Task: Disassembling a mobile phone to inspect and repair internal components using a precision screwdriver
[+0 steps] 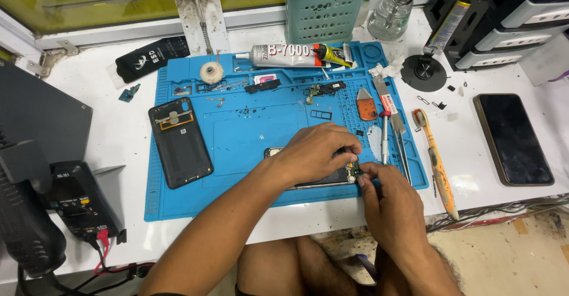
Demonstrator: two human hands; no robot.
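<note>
Already the blue mat (249, 136) bore the removed back cover (179, 142); the opened phone (314, 177) lay under the left hand (314, 152), fingers curled on it, while the right hand (388, 198) pinched a small green board (355, 170), not yet clearly seated or lifted free.

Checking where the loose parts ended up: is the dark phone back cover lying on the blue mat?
Yes, the dark back cover lies flat on the left part of the blue mat, apart from both hands.
</note>
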